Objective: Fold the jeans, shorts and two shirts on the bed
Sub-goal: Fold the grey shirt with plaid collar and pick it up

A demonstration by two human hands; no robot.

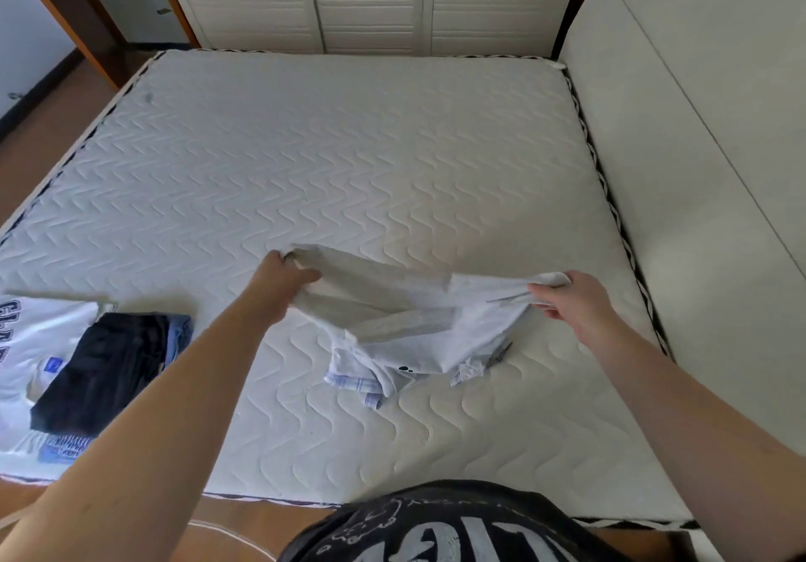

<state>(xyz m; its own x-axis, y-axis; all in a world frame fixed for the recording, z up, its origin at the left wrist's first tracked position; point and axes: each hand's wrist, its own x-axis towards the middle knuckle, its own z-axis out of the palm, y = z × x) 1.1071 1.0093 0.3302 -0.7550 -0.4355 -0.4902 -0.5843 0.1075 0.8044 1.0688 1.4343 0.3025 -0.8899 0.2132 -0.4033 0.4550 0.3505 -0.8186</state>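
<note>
Both hands up, white shirt stretched between them over the bed.

Far left on the mattress point(349, 160) there's a white printed shirt point(30, 334) lying flat, with dark folded shorts point(96, 374) on top of it and a bit of blue jeans point(181, 334) peeking out from under their right edge. Moving right, the left hand point(279, 282) has its fingers point(301, 275) curled round one end of the pale shirt point(414, 321), bunching the cloth in its grip. The shirt sags in the middle, its lower part with a plaid-trimmed edge resting crumpled on the mattress. On the right, the right hand point(567, 299) pinches the other end, cloth tucked between thumb and fingers point(545, 288), a little sticking out past them.
</note>
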